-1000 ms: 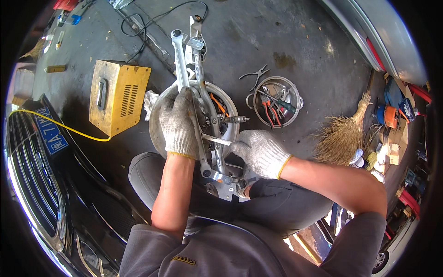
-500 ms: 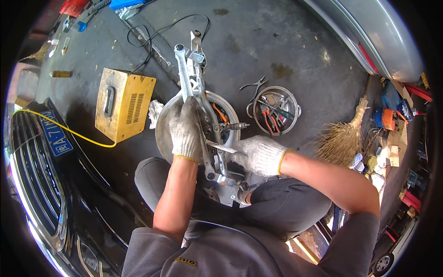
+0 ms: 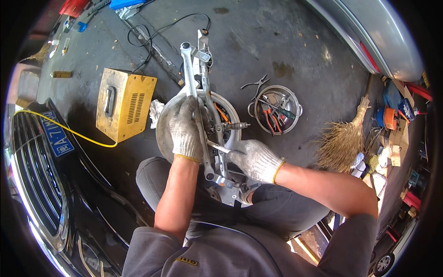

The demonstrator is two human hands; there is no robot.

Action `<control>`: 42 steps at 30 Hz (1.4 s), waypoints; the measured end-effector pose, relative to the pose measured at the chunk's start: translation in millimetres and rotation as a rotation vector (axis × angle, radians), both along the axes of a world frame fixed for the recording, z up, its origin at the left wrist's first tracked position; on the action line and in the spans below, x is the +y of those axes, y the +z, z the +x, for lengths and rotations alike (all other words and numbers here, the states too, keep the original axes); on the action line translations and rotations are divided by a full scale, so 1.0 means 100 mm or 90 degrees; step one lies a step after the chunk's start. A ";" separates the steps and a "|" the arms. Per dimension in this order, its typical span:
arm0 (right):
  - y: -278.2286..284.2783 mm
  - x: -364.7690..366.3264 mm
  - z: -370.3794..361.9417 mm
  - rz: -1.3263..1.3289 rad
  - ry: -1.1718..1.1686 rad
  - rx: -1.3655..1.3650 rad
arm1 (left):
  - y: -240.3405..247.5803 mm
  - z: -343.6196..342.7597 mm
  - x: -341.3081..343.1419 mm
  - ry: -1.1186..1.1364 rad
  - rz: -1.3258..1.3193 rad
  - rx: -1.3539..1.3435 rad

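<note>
In my gloved left hand (image 3: pixel 185 131) is the long silver arm of a metal linkage (image 3: pixel 188 69), the fingers wrapped round it. The linkage, a set of jointed bars resembling a wiper mechanism, stretches away from me over a round metal basin (image 3: pixel 166 121). My gloved right hand (image 3: pixel 254 159) is closed on a flat silver tool (image 3: pixel 218 147) whose far end meets the bars beside my left hand. Its handle is hidden by the glove, so its exact kind does not show. A cylindrical metal fitting (image 3: pixel 237 125) sticks out sideways from the linkage.
Right of the basin stands a metal pot (image 3: pixel 297 111) holding red-handled pliers and a screwdriver; more pliers (image 3: pixel 256 84) lie beside it. A yellow metal box (image 3: pixel 134 106) is at left, near a black car (image 3: pixel 41 171). A straw broom (image 3: pixel 344 143) and silver car (image 3: pixel 369 41) are at right.
The linkage's far end has swung slightly right. My right hand and the tool have shifted a little left and down. Both hands keep their grip.
</note>
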State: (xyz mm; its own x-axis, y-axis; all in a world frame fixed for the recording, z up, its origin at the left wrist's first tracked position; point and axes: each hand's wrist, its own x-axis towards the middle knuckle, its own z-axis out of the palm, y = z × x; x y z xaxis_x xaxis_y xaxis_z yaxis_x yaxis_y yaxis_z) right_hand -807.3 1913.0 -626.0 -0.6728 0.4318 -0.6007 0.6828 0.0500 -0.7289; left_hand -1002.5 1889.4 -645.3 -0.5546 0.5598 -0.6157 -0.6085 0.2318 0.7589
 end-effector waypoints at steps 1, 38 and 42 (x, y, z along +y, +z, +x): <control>0.00 -0.04 0.00 0.012 -0.008 0.005 | -0.02 0.01 0.00 0.006 0.000 -0.025; 0.03 -0.74 -0.17 -0.223 -0.442 0.024 | -0.41 0.10 -0.99 -0.115 -0.031 -0.108; -0.02 -0.82 -0.14 -0.097 -0.337 0.074 | -0.43 0.09 -0.99 -0.131 -0.041 -0.092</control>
